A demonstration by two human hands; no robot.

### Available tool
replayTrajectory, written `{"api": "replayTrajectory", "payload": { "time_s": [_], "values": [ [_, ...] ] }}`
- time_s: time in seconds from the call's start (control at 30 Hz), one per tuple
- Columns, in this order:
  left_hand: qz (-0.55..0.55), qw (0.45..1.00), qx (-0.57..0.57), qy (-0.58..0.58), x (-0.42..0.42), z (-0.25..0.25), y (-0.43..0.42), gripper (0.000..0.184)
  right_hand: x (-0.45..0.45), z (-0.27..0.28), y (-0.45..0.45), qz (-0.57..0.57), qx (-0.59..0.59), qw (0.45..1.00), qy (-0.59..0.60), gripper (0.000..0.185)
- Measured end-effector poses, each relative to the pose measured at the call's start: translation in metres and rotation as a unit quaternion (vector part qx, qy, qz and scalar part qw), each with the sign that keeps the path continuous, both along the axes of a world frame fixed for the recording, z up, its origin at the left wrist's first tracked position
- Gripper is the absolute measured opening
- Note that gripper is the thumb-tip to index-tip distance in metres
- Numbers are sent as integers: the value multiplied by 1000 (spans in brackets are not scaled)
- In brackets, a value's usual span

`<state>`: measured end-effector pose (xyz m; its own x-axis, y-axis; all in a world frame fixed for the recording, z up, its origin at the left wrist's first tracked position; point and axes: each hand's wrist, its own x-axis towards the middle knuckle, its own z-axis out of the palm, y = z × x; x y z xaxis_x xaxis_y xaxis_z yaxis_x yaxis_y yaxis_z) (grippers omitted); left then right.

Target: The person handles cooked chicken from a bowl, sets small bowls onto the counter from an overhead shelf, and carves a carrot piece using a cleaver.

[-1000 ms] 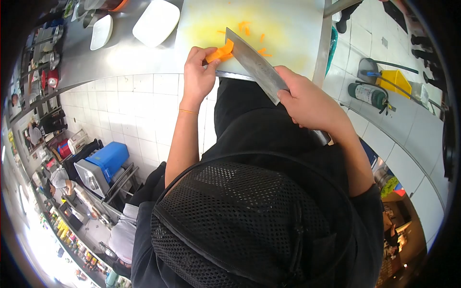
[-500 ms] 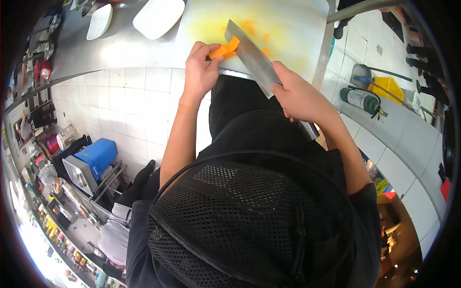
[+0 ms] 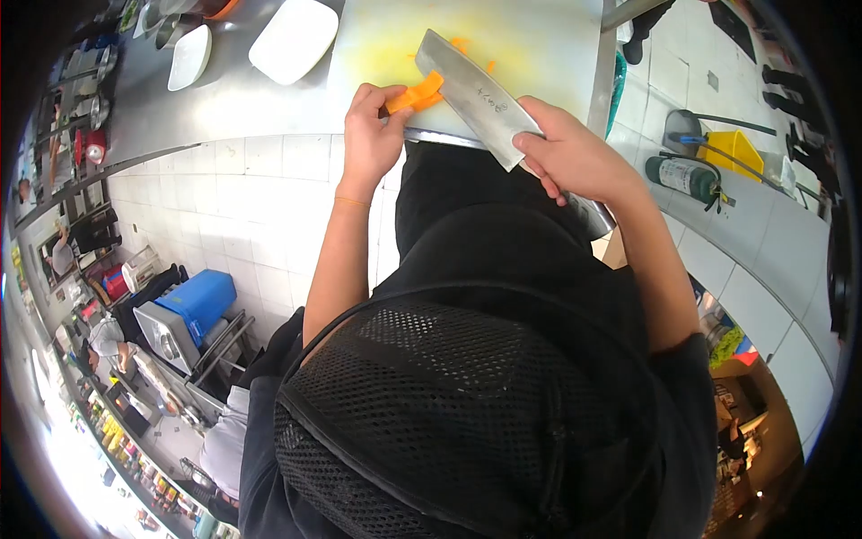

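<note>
Pinched between the thumb and fingers of my left hand (image 3: 372, 126) is a bright orange piece of carrot (image 3: 417, 94), curved and notched at its far end. My right hand (image 3: 575, 151) grips the handle of a broad steel cleaver (image 3: 476, 99), its flat face turned up with dark markings showing. The blade slants over the cutting board (image 3: 557, 54), close beside the carrot's far end; whether they touch I cannot tell. Small orange bits (image 3: 460, 44) lie on the yellow-stained board beyond the blade, partly hidden by it.
White dishes (image 3: 294, 40) stand on the steel counter (image 3: 242, 108) to the left, with metal bowls behind. A fire extinguisher (image 3: 687, 178) and yellow dustpan (image 3: 732, 154) are on the right. A blue bin (image 3: 205, 304) and other people are at the lower left.
The cleaver has rolled so more of its flat face shows, and my right hand has shifted slightly right. My left hand keeps its pinch on the carrot. The whole view has shifted a little.
</note>
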<state>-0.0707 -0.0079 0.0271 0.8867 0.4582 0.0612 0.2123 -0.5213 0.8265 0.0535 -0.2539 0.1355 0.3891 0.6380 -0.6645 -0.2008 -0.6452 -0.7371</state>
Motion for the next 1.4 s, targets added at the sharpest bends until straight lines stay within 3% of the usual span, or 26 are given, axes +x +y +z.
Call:
{"api": "replayTrajectory", "payload": {
  "time_s": [0.53,0.8,1.2,1.4],
  "values": [
    [4,1000,3,10,2,-7,4,28,-6,-8,-14,-27,24,998,57,19],
    [4,1000,6,13,2,-5,3,28,-8,4,-25,-30,20,996,86,37],
    [-4,1000,-8,30,3,-1,4,28,-19,-41,-10,-71,65,986,134,36],
    [-1,999,-25,36,2,-4,9,28,-17,-24,-18,-54,46,990,121,35]
  ]
}}
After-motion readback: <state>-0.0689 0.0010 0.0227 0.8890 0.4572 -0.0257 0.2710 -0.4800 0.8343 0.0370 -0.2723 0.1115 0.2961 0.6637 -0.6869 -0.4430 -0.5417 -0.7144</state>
